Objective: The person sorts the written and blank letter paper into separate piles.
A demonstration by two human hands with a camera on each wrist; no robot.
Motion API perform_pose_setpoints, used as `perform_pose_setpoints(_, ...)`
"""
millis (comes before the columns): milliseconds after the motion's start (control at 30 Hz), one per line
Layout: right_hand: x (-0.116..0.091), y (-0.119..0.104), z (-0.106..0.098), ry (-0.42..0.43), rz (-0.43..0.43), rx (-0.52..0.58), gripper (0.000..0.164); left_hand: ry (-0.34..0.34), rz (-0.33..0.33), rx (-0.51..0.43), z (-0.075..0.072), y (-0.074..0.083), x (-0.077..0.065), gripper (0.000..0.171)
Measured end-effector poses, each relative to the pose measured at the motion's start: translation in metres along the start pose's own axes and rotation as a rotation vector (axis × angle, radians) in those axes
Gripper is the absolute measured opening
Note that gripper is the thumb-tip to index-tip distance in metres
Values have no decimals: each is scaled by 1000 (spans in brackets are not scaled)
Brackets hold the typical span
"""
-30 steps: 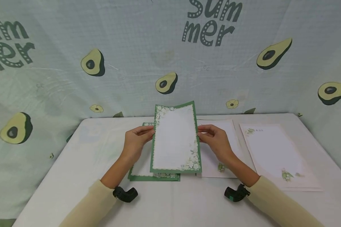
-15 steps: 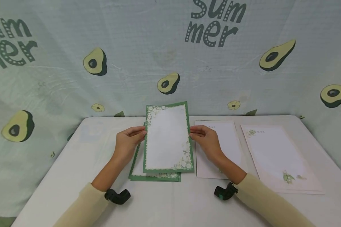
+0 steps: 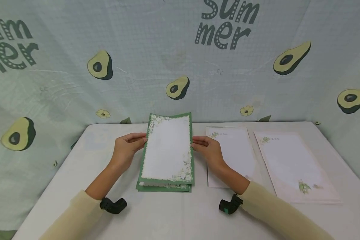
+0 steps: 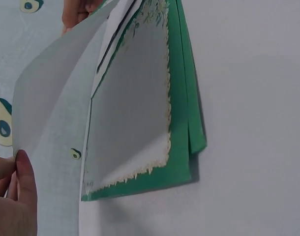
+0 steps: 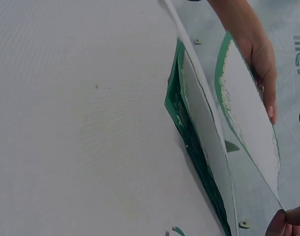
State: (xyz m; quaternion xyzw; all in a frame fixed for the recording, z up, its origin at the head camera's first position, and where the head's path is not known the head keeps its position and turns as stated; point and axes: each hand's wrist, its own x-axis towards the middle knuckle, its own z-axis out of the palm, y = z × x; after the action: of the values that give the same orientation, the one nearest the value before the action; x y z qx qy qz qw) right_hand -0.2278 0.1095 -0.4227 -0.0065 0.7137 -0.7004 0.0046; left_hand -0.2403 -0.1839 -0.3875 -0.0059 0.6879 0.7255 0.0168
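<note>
A sheet of paper (image 3: pixel 168 150) with a green border and white flowers is held up between both hands. My left hand (image 3: pixel 126 150) pinches its left edge, and my right hand (image 3: pixel 209 151) pinches the right edge. Beneath it, other green-bordered sheets (image 3: pixel 180 189) lie stacked on the table, slightly out of line with each other. In the left wrist view, the pale back of the held sheet (image 4: pixel 56 78) curves up over the stack (image 4: pixel 135 108). The right wrist view shows the held sheet (image 5: pixel 248 108) apart from the stack (image 5: pixel 199 132).
Right of the stack lie pale sheets (image 3: pixel 234 150) with a small plant print, partly behind my right arm. Farther right is another pale pinkish pile (image 3: pixel 294 160). The white table (image 3: pixel 174 216) meets an avocado-print cloth (image 3: pixel 138 60) at the back.
Both hands have moved left with the held sheet, which has also come down lower, so that it now covers more of the green-bordered stack. The pale sheets at right are more exposed.
</note>
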Motion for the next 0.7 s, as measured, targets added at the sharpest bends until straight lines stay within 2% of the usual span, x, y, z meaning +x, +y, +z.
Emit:
perform_pose_setpoints(233, 0, -1, 8, -41, 12, 10, 29, -9, -16, 91, -10, -3, 2, 38)
perform_pose_setpoints(700, 1, 3, 13, -117, 83, -41, 33, -43, -116, 203, -25, -18, 6, 37)
